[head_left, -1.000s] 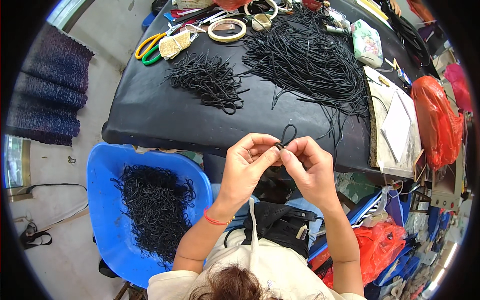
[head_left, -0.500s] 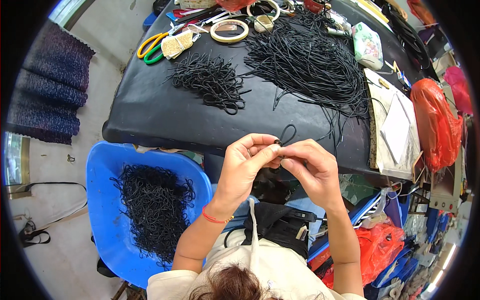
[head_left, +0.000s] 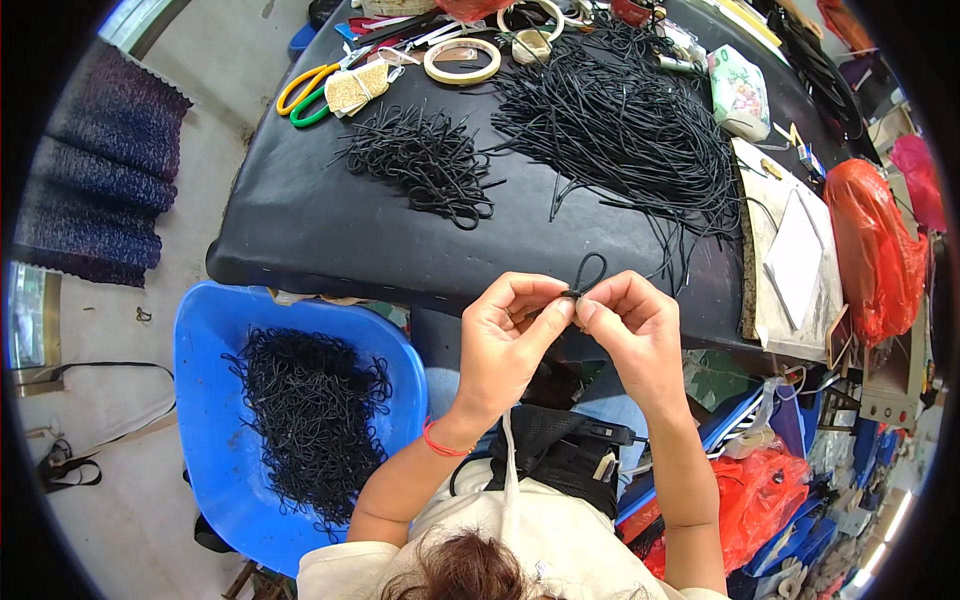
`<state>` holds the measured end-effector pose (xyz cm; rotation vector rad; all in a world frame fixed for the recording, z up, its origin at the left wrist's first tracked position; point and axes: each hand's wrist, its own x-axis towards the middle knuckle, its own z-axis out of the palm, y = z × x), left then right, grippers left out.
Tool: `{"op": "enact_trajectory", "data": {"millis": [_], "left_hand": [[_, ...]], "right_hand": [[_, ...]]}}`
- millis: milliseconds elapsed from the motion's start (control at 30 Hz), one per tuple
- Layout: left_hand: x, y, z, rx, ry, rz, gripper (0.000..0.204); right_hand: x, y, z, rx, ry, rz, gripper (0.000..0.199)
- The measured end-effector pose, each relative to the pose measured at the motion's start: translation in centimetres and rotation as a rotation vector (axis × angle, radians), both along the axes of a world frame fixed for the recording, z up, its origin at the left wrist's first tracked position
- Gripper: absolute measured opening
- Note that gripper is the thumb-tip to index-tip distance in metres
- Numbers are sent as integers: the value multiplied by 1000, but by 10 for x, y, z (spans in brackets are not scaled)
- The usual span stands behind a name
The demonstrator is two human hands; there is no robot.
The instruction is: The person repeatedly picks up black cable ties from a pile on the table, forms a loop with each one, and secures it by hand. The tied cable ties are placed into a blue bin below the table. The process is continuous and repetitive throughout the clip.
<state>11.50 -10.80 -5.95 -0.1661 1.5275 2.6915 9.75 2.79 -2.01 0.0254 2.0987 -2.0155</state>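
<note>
Just off the table's front edge, my left hand (head_left: 512, 335) and my right hand (head_left: 636, 335) meet, both pinching one black cord (head_left: 592, 268). A small loop of it stands up above the fingertips; the part between the fingers is mostly hidden. On the black-covered table (head_left: 330, 215) beyond lies a small pile of looped black cords (head_left: 420, 165). To its right spreads a larger heap of long black cords (head_left: 620, 130). Left of my left forearm, a blue basin (head_left: 212, 440) holds a tangled mass of black cord loops (head_left: 305, 420).
Scissors (head_left: 305, 95) with yellow and green handles, a bundle of pale beads (head_left: 357, 88) and a tape roll (head_left: 462, 62) lie at the far left. A pale board (head_left: 760, 260) and a red plastic bag (head_left: 870, 250) stand right. Another red bag (head_left: 765, 490) sits beside my right forearm.
My hands have drawn closer together, the left shifting slightly right. My right thumb now presses near the left thumb, and the cord loop has moved a little right.
</note>
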Motion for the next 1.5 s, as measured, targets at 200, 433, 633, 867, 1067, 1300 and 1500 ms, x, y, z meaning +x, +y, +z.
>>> {"op": "enact_trajectory", "data": {"millis": [200,433,633,867,1067,1300,1500], "left_hand": [[0,-10,9,-50,-42,-107,17],[-1,-20,16,-465,34,-277,18],[3,-21,16,-543,77,-254,17],[7,-23,9,-460,60,-326,20],[9,-15,16,-467,87,-406,20],[2,-22,19,-507,95,-390,17],[2,-23,18,-575,199,-456,16]], "right_hand": [[-4,-2,-2,-67,-33,-34,17],[-2,4,-11,-26,-53,69,19],[0,3,-14,110,-47,53,17],[2,-1,-10,26,-59,-23,19],[5,-3,-19,143,16,-118,20],[9,13,-5,72,-83,-192,33],[20,11,-16,60,-5,6,26]]}}
